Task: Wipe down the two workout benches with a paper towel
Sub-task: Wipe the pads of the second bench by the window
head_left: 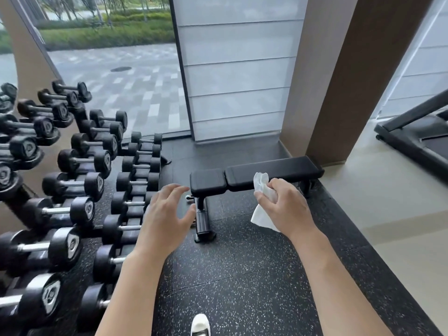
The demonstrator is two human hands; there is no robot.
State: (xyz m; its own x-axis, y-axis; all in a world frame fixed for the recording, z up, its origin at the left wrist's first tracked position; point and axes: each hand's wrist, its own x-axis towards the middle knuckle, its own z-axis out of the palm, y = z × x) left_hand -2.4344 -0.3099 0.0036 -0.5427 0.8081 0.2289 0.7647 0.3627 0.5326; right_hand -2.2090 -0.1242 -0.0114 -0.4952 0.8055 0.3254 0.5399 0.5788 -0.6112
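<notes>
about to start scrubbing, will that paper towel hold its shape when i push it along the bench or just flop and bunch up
Probably floppy: the paper towel is crumpled in the right hand, with a loose corner hanging limp below. It looks thin and light, so it will likely bunch under the palm and may tear if dragged hard. The black bench pad looks smooth, so it should glide.

Open floor (242, 275) fronts the bench (271, 172); dumbbell rack (80, 190) crowds left.

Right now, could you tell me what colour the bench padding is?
Black, seen in the head view: the bench has matte black pads.
</notes>
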